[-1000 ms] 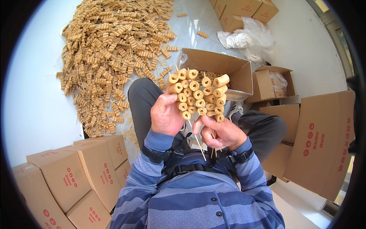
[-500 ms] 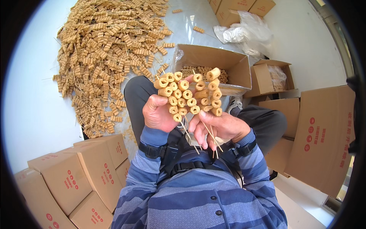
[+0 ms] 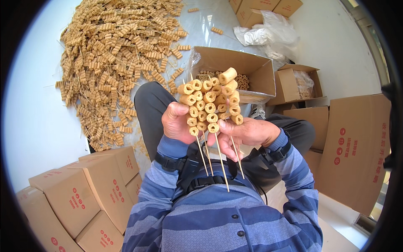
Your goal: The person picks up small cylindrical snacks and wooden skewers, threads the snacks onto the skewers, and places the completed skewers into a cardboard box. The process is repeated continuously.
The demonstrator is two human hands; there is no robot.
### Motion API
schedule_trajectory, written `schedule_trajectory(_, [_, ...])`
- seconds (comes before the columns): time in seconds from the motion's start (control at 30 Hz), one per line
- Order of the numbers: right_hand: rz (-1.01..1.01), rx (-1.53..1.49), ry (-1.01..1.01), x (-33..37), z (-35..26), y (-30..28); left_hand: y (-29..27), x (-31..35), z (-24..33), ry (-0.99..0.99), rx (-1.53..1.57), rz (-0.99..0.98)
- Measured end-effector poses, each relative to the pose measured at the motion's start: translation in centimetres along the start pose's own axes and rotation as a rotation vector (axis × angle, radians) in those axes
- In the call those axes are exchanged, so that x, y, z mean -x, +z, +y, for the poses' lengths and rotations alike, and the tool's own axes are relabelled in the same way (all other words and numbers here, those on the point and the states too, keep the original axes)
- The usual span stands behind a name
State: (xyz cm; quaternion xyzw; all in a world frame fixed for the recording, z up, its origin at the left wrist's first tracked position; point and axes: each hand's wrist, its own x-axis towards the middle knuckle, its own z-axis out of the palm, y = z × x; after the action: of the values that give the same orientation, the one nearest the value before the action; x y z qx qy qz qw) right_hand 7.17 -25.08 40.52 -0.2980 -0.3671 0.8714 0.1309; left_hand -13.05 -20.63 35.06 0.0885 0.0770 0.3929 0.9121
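Between my two hands, in front of my lap, are several wooden skewers threaded with hollow golden-brown rolls. My left hand (image 3: 176,122) is closed round the left bunch of skewers (image 3: 201,107), its thumb against the side. My right hand (image 3: 254,132) pinches the lower end of the right-hand skewers (image 3: 230,94), thumb in front. The two bunches touch side by side. Roll ends face up toward me, and bare sticks hang below. My left fingers are mostly hidden behind the rolls.
Just beyond my hands stands an open carton (image 3: 260,77) partly filled with skewered rolls. A large heap of skewered rolls (image 3: 113,63) lies at the far left. Closed cartons (image 3: 67,201) stack at near left; a tall carton (image 3: 354,155) stands right. Clear plastic bags (image 3: 268,35) lie far right.
My right hand has brought its skewers left against the left bunch, closing the gap between them. The bare sticks now hang straighter and spread apart.
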Motion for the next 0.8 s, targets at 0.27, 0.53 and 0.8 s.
schedule_trajectory(0.27, [0.223, 0.127, 0.036, 0.2, -1.3, 0.7, 0.6, -0.2, 0.8, 0.099, -0.053, 0.007])
schedule_trajectory(0.53, [0.718, 0.242, -0.151, 0.4, 0.1, 0.8, 0.9, -0.4, 1.8, 0.291, -0.166, 0.059])
schedule_trajectory(0.8, [1.363, 1.41, -0.001, -1.9, 1.4, -0.9, 1.1, -0.1, 0.9, 0.24, -0.192, 0.024])
